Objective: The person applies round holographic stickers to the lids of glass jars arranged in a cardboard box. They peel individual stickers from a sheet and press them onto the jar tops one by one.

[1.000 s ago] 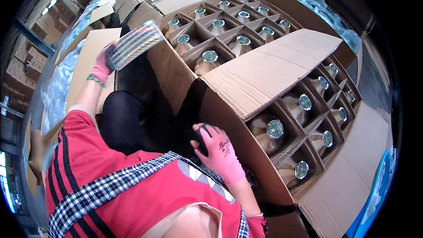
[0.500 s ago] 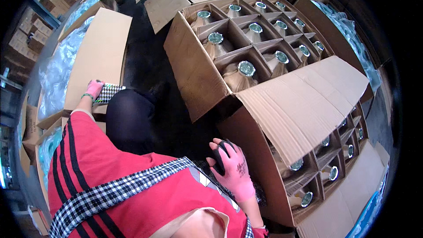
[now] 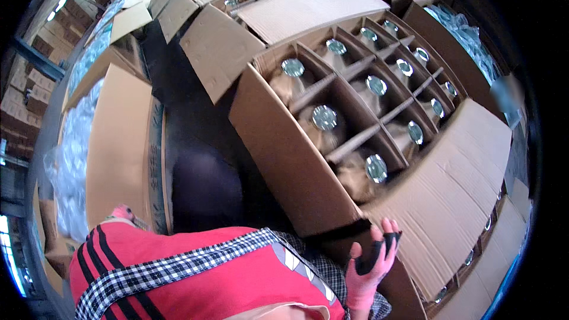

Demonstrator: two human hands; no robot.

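My right hand, in a pink glove with black patches, is raised at the near corner of a divided cardboard box. Its fingers are stretched out and apart, with nothing in them, beside the box's folded-out flap. Inside the box, shiny round-topped glass vessels stand upright, one to a compartment, with brownish lower parts. At the lower left, my left hand is by the foot of a tall cardboard flap. My sleeve and the picture's blur hide most of its fingers, so its hold does not show.
Boxes of clear plastic-wrapped goods line the left side. Another such box stands at the far right. More divided cartons with open flaps run into the distance. Dark floor lies between the rows. Stacked cartons stand at the far left.
The view has shifted, bringing the divided box nearer. My right hand has risen towards the flap and its fingers have opened out. The checkered piece by my left hand no longer shows clearly.
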